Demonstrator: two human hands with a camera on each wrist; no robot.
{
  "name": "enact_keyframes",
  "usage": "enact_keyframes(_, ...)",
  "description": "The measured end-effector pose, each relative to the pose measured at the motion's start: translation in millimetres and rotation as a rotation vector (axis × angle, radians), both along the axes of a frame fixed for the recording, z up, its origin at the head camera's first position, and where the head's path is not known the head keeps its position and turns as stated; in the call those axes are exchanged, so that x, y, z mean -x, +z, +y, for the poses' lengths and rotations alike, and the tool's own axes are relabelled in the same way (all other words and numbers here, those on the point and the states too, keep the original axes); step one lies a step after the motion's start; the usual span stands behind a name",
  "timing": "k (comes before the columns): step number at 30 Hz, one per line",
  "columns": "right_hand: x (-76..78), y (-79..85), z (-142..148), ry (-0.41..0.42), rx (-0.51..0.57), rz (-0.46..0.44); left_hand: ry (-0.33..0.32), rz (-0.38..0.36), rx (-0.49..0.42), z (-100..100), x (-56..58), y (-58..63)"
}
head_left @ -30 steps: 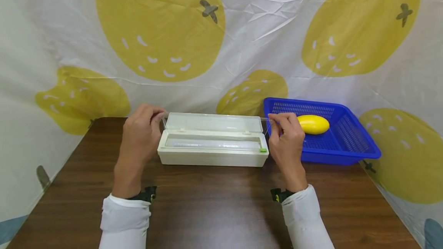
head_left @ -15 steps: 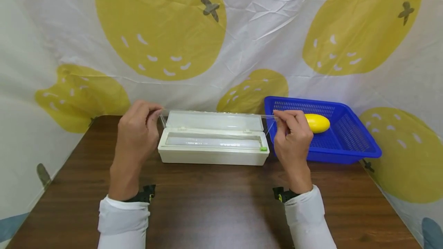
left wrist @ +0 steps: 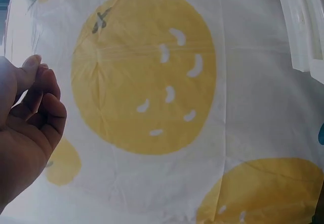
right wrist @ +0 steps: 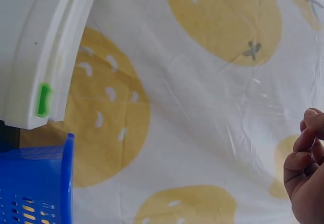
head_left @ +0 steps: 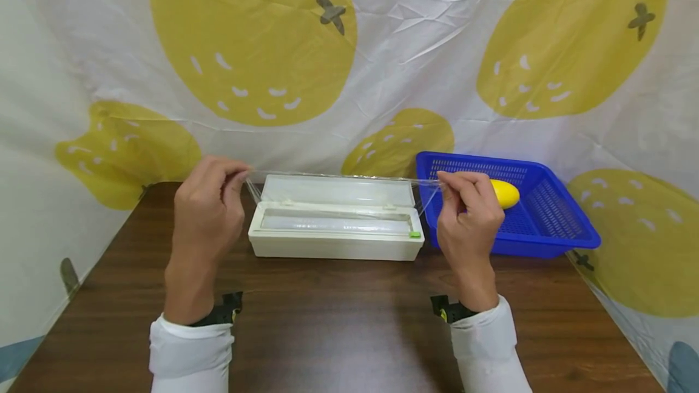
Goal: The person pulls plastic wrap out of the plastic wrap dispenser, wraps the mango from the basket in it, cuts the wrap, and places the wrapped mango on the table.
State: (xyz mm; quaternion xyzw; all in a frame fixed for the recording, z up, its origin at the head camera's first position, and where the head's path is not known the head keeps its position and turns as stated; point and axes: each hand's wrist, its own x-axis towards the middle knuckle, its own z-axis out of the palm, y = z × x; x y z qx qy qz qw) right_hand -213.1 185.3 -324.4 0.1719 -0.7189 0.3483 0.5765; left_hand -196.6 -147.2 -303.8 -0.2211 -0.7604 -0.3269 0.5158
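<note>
A sheet of clear plastic wrap [head_left: 338,176] stretches between the two hands, above the raised lid of a white wrap dispenser box [head_left: 335,248]. My left hand [head_left: 210,214] pinches the sheet's left corner between thumb and forefinger. At the other corner, my right hand [head_left: 472,220] pinches it the same way. The roll [head_left: 335,223] shows inside the box, and a small green cutter slide [head_left: 415,235] sits at the right end of its front edge. In the left wrist view the thumb meets the fingers of the left hand [left wrist: 35,102]; the film there is hardly visible.
A blue plastic basket [head_left: 568,236] stands right of the box, with a yellow oval fruit-like object [head_left: 506,194] in it, partly hidden by the right hand. The brown wooden table [head_left: 338,326] backs onto a hanging white cloth [head_left: 409,47] printed with yellow fruit.
Both hands have moved apart and slightly upward, the left to the left and the right to the right, drawing the plastic wrap wider and higher. The box and basket have stayed put.
</note>
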Motion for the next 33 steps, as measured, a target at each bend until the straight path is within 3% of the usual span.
enact_keyframes(22, -18.9, 16.2, 0, 0.011, 0.102, 0.139, 0.007, 0.110, -0.027, 6, -26.1, 14.2)
enact_keyframes(33, -28.3, 23.9, -2, -0.001, 0.148, 0.203, 0.007, 0.165, -0.099, 12, -42.0, 25.7)
